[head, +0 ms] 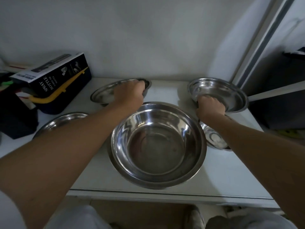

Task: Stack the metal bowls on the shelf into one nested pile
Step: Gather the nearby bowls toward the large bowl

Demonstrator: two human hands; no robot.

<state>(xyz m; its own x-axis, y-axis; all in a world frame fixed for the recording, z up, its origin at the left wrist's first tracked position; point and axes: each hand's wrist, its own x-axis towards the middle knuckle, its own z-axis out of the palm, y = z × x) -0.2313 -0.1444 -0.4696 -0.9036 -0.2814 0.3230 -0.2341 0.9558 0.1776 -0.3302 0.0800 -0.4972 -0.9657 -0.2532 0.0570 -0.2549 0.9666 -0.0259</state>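
Head view showed both hands at work around the big nested pile (157, 144), which sat at the middle of the white shelf (222, 176) and already looked to hold one bowl inside another. Behind the pile and to its left, the left hand (130, 93) was closed over the far rim of a shallow bowl (105, 95); the fingers curled out of sight, so how firm that grip was could not be told. Behind the pile and to its right, the right hand (210, 106) gripped the near rim of another bowl (221, 95), which was tilted, apparently lifted off the shelf. Two more bowls waited: one to the pile's left, under the left forearm (66, 121), and a small one (214, 138) just beside the pile's right edge, under the right wrist.

The risks, as a judgement: each bowl was held by one edge only, so smooth steel could slip or swing and clatter onto the pile. Bringing both in together could make them collide above the pile. A wider bowl set in out of size order would sit proud and wobble. The left forearm could drag the bowl beneath it, and the lifted bowl could knock the small one. The spray bottle box (54, 75), left of the pile, stood close to the left hand's bowl.
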